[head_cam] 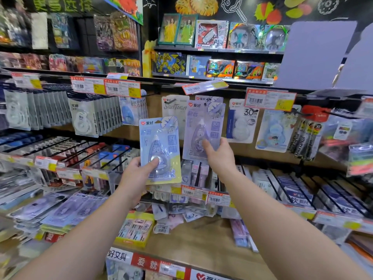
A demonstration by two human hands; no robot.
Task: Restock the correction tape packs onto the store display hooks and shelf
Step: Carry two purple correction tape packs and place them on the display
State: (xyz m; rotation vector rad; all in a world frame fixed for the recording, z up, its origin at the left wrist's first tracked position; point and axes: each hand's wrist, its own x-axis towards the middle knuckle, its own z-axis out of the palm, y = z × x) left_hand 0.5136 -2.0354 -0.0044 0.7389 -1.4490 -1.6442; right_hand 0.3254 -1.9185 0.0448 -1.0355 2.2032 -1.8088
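Left hand (137, 170) pinches a blue carded correction tape pack (160, 150) by its lower edge. At 2 o'clock, right hand (219, 156) grips a lilac carded pack (203, 128), hanging at a display hook (205, 104); a narrow gap between the cards.

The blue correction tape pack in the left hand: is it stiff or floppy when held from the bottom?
Probably fairly stiff: the blue pack stands upright though the left hand grips only its lower edge. Likely light, being flat card. Its glossy plastic blister may feel slippery.
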